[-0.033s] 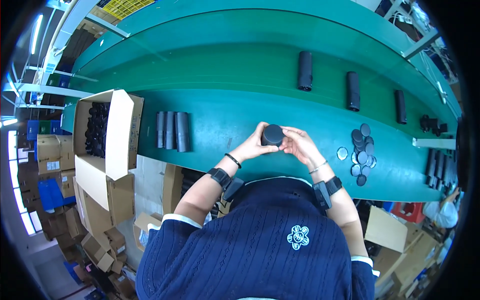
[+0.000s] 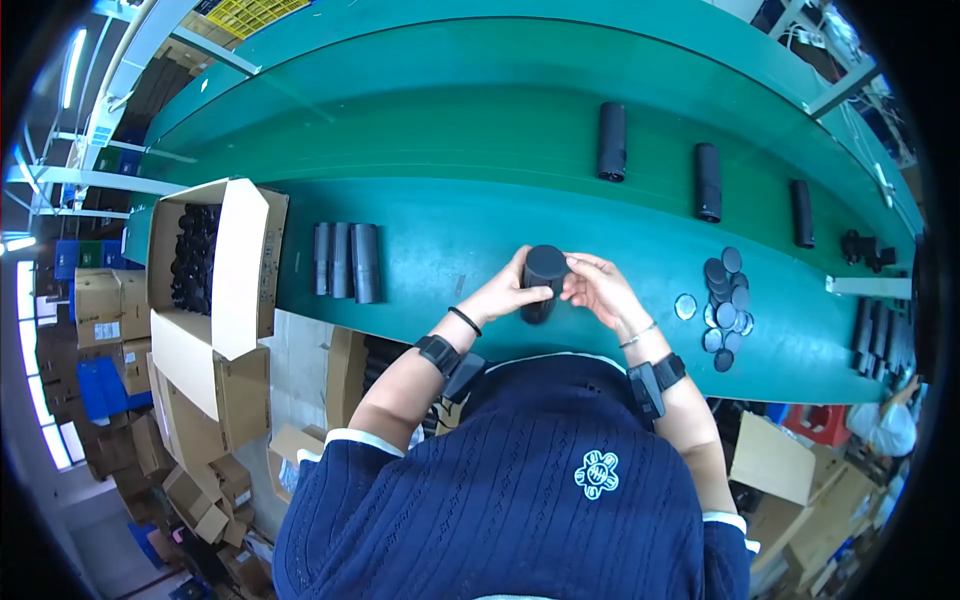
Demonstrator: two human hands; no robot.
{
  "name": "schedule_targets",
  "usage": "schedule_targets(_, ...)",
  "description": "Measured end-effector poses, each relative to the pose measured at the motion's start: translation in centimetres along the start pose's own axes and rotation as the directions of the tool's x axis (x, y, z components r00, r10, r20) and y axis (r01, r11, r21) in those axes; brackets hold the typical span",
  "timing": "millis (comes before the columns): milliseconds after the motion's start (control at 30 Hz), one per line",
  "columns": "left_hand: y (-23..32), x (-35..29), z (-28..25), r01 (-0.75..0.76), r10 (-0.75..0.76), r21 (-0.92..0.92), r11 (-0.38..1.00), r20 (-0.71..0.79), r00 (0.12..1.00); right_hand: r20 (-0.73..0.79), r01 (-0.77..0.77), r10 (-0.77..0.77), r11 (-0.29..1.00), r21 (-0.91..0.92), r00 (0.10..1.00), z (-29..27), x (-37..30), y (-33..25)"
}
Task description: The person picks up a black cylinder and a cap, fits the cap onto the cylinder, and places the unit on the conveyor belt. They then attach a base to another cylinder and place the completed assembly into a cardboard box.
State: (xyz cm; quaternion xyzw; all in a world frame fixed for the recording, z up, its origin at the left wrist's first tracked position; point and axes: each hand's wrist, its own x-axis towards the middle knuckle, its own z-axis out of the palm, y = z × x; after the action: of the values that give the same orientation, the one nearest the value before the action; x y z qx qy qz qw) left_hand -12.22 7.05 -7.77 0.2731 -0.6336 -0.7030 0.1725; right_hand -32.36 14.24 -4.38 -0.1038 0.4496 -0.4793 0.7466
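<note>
Within left hand point(image 2: 503, 294), round-topped black cylinder point(image 2: 546, 270).

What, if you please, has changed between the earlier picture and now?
The black cylinder in the left hand has tilted: more of its side now shows below the round end, toward the person. Nothing was visibly taken up or let go. The right hand stays close beside it; the loose discs and open carton look unchanged.
</note>
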Motion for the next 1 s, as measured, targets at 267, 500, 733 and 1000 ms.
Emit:
schedule_targets(267,2.5,-1.3,1.0,0.079,0.015,-0.610,0.788,0.148,0.989,0.125,0.234,-0.220,0.965,-0.120,0.968,1.3,-2.7,-0.4)
schedule_targets(500,5.6,0.2,0.8,-0.317,0.318,0.141,0.938,0.015,0.948,0.155,0.279,-0.260,0.954,-0.110,0.953,1.2,-3.7,-0.3)
schedule_targets(733,6.0,0.3,2.8,-0.286,0.328,0.377,0.881,-0.053,0.943,0.040,0.423,-0.448,0.805,-0.417,0.893,0.6,-4.2,0.4)
schedule_targets(1000,7.5,1.9,3.4,0.031,-0.085,-0.852,0.522,-0.015,0.996,0.252,0.543,-0.496,0.621,-0.566,0.831,-0.9,-3.8,-1.6)
